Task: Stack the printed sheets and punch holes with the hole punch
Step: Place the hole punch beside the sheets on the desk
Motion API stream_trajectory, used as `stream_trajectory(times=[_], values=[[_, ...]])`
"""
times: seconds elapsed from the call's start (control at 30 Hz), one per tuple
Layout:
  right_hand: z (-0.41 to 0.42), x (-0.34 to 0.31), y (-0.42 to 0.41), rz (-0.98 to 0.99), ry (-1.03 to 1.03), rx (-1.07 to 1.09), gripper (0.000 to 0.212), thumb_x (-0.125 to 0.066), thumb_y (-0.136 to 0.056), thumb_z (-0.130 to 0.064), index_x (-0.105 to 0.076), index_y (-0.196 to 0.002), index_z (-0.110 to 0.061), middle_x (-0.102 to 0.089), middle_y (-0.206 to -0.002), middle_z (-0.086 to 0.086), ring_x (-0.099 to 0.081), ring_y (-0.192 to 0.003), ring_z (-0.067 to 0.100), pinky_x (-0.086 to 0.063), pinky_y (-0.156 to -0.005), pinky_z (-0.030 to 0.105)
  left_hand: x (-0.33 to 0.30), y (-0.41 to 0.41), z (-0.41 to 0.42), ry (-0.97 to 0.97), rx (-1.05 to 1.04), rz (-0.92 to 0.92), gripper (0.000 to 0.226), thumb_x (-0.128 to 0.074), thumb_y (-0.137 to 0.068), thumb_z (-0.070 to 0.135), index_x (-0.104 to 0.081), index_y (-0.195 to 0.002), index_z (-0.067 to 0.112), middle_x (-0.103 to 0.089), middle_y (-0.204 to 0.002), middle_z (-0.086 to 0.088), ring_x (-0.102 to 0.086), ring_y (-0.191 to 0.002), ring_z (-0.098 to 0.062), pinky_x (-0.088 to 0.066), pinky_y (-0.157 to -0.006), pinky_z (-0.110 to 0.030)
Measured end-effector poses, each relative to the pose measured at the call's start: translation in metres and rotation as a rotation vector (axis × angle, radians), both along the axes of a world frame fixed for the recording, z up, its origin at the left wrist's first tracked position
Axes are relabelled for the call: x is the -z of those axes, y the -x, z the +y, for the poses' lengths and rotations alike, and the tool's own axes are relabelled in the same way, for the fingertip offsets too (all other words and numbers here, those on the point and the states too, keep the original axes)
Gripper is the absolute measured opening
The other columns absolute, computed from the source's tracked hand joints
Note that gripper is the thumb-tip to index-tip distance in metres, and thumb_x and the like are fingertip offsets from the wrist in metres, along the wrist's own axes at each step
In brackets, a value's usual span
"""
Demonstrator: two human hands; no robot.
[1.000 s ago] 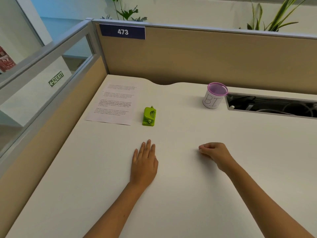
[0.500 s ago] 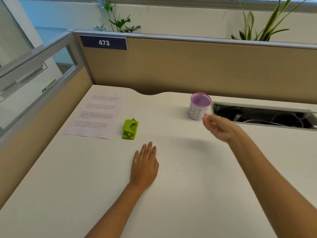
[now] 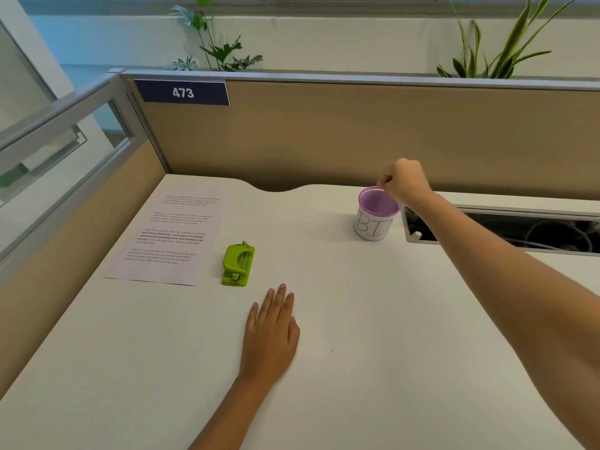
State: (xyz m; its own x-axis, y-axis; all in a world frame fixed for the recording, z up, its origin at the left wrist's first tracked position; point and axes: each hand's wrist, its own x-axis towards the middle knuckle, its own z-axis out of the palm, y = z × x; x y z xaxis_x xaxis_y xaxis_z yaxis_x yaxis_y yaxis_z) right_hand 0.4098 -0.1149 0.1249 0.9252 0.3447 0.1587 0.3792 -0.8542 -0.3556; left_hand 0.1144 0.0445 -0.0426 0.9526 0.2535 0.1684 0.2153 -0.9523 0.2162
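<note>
While the right hand [image 3: 404, 183] is held pinched over the bin [image 3: 375, 214], contents unseen, the left hand [image 3: 271, 332] lies flat, holding nothing. Sheets [image 3: 168, 235] touch the punch's [image 3: 238, 264] left. Debris could miss the bin.

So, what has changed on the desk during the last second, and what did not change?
The right hand rose off the desk and travelled forward to the rim of the purple cup marked BIN, fingers pinched above it; whether it holds something is unclear. The left hand stayed flat. The printed sheet and green hole punch kept their places.
</note>
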Motion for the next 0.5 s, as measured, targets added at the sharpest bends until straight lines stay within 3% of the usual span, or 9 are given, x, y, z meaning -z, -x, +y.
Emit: stream_trajectory(times=[0.1, 0.23, 0.33, 0.5], values=[[0.001, 0.001, 0.003, -0.071, -0.060, 0.002, 0.026, -0.046, -0.076, 0.013, -0.070, -0.084, 0.010, -0.071, -0.091, 0.027, -0.063, -0.090, 0.042, -0.052, -0.078, 0.043, 0.001, 0.000, 0.000, 0.022, -0.008, 0.003, 0.047, -0.041, -0.089, 0.024, -0.050, -0.135, 0.014, -0.043, -0.147, -0.004, -0.040, -0.135, -0.023, -0.034, -0.108, -0.046], [0.002, 0.010, 0.041, -0.189, -0.203, -0.043, 0.016, -0.055, -0.079, -0.001, -0.071, -0.077, 0.002, -0.071, -0.079, 0.018, -0.060, -0.077, 0.035, -0.045, -0.068, 0.037, -0.001, 0.001, 0.000, 0.025, -0.004, 0.011, 0.047, -0.041, -0.089, 0.024, -0.050, -0.134, 0.014, -0.043, -0.147, -0.005, -0.041, -0.135, -0.025, -0.035, -0.108, -0.047], [0.002, 0.039, 0.092, -0.117, -0.234, -0.181, 0.015, -0.059, -0.081, -0.004, -0.067, -0.070, 0.003, -0.067, -0.070, 0.020, -0.058, -0.068, 0.033, -0.042, -0.064, 0.038, -0.001, 0.001, 0.001, 0.034, -0.002, 0.015, 0.048, -0.039, -0.090, 0.025, -0.049, -0.135, 0.014, -0.042, -0.147, -0.005, -0.040, -0.136, -0.024, -0.034, -0.108, -0.046], [-0.012, 0.104, 0.185, 0.147, -0.218, -0.365, 0.009, -0.065, -0.081, -0.003, -0.074, -0.078, -0.005, -0.069, -0.075, 0.012, -0.062, -0.068, 0.025, -0.045, -0.066, 0.029, 0.000, 0.000, 0.001, 0.055, 0.001, 0.023, 0.048, -0.040, -0.092, 0.024, -0.045, -0.138, 0.014, -0.037, -0.150, -0.004, -0.034, -0.139, -0.023, -0.029, -0.111, -0.045]])
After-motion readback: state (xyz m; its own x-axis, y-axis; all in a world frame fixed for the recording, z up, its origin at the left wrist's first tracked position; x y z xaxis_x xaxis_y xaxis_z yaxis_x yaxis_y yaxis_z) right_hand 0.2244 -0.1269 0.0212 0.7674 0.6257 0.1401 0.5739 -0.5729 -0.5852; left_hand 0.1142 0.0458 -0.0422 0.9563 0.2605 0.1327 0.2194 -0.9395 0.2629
